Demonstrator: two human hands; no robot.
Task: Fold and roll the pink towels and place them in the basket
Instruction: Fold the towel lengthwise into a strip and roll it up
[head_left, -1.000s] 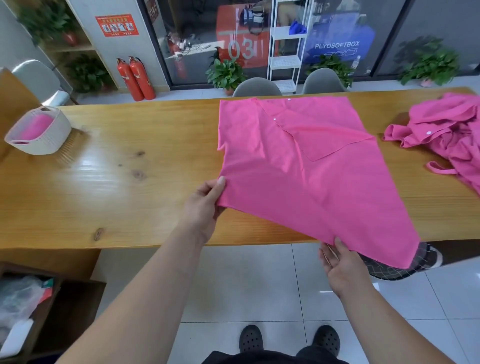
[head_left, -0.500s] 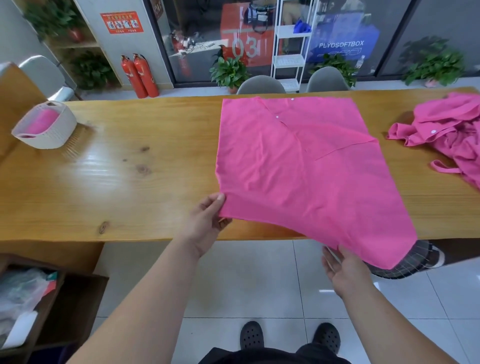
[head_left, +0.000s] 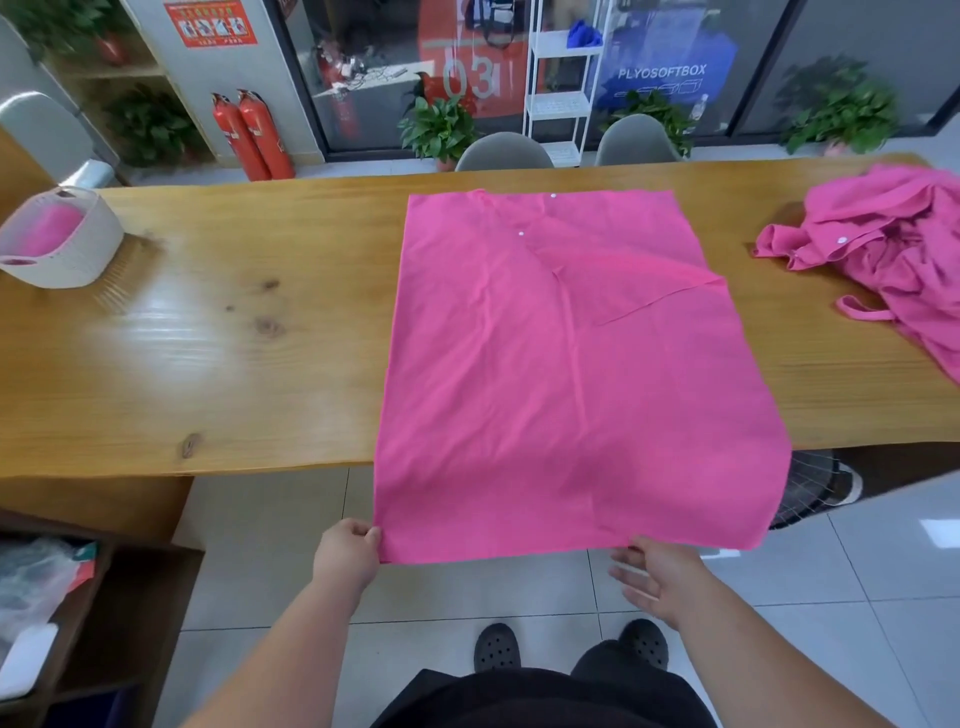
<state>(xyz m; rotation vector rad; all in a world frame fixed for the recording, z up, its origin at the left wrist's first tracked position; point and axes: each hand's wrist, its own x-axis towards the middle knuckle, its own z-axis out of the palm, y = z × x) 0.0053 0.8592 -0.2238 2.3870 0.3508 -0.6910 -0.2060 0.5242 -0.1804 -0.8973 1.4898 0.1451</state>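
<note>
A large pink towel (head_left: 561, 364) lies spread flat on the wooden table (head_left: 234, 364), its near part hanging over the front edge. My left hand (head_left: 345, 558) pinches the towel's near left corner. My right hand (head_left: 657, 574) touches the near hem right of centre, fingers spread under the edge; I cannot tell if it grips. A white woven basket (head_left: 78, 254) stands at the table's far left with a pink rolled towel (head_left: 47, 234) inside. A crumpled heap of pink towels (head_left: 893, 249) lies at the right end.
Two grey chairs (head_left: 504, 153) stand behind the table. A dark wooden shelf unit (head_left: 104, 597) with plastic bags sits low at my left. A fan's grille (head_left: 810, 488) shows under the table at right. Tiled floor lies below me.
The towel has been pulled toward me and squared up, now hanging over the table's front edge. Both hands have dropped lower and nearer my body; my right hand slid left along the hem.
</note>
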